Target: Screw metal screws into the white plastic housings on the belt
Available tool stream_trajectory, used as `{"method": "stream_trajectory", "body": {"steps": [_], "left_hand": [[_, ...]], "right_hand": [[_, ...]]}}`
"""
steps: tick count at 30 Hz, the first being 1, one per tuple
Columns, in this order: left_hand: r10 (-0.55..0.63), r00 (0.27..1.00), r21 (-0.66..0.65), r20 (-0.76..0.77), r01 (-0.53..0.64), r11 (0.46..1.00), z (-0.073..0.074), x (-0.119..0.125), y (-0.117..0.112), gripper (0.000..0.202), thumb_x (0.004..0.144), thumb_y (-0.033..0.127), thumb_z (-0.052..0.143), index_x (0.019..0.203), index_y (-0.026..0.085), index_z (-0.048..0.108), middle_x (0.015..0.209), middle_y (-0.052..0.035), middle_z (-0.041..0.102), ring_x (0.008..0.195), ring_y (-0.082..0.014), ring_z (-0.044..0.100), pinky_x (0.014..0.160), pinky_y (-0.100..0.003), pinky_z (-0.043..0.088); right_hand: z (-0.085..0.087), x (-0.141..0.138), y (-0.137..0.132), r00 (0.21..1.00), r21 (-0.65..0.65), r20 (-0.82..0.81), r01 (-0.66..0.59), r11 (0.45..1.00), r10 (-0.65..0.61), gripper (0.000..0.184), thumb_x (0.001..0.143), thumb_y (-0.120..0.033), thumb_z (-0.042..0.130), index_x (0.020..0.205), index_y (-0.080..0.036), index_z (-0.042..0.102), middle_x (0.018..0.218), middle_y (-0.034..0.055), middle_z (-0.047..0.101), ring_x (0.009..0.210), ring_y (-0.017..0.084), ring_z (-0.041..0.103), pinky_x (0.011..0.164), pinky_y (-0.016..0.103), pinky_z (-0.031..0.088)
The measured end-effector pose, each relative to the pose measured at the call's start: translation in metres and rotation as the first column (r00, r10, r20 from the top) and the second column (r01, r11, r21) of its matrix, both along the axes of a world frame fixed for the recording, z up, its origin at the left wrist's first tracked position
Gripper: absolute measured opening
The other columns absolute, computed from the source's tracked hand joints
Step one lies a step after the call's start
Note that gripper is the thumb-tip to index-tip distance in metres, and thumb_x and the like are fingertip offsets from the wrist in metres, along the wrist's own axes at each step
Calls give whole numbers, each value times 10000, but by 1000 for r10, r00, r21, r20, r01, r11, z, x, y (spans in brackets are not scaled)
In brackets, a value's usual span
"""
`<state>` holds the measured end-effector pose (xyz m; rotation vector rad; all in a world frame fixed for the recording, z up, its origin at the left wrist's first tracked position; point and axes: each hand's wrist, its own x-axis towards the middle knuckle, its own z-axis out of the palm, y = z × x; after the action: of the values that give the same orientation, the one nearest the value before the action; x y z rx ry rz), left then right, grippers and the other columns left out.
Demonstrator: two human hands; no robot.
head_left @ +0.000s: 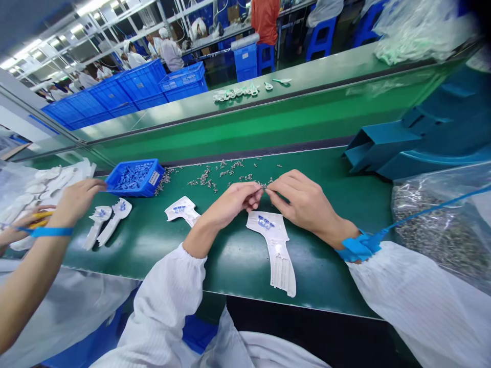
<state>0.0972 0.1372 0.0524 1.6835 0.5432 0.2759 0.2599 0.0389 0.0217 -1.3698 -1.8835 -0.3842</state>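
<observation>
My left hand (pixel 237 200) and my right hand (pixel 301 197) meet above the green work surface, fingertips pinched close together. Whatever lies between the fingertips is too small to make out. Just below them is a white plastic handle-shaped shell (pixel 276 245) with blue pieces fitted in its wide end. A second white shell (pixel 181 208) lies by my left forearm, partly hidden by it. Behind my fingers, small silvery metal parts (pixel 205 178) are scattered over the surface. A blue strap (pixel 358 247) with a cord circles my right wrist.
To the left, a co-worker's hands (pixel 79 202) work near a blue bin (pixel 134 178) of small blue pieces and two white shells (pixel 111 220). At right are a bag of metal parts (pixel 441 220) and teal trays (pixel 418 133). A ledge (pixel 326 71) runs behind.
</observation>
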Motion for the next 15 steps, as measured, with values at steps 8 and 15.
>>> {"method": "stream_trajectory", "body": {"steps": [8, 15], "left_hand": [[103, 985, 715, 137, -170, 678, -9, -2, -2, 192, 964, 325, 569, 1100, 202, 625, 971, -28, 677, 870, -139, 622, 716, -246, 467], [89, 992, 929, 91, -117, 351, -18, -1, 3, 183, 1019, 269, 456, 1076, 180, 605, 970, -54, 679, 903, -174, 620, 822, -301, 487]], "right_hand": [[-1, 0, -1, 908, -225, -403, 23, 974, -114, 128, 933, -245, 581, 826, -211, 643, 777, 23, 695, 707, 187, 621, 651, 317, 462], [-1, -4, -1, 911, -244, -397, 10, 970, -109, 132, 931, -240, 578, 815, -212, 636, 730, 13, 665, 697, 185, 604, 642, 310, 441]]}}
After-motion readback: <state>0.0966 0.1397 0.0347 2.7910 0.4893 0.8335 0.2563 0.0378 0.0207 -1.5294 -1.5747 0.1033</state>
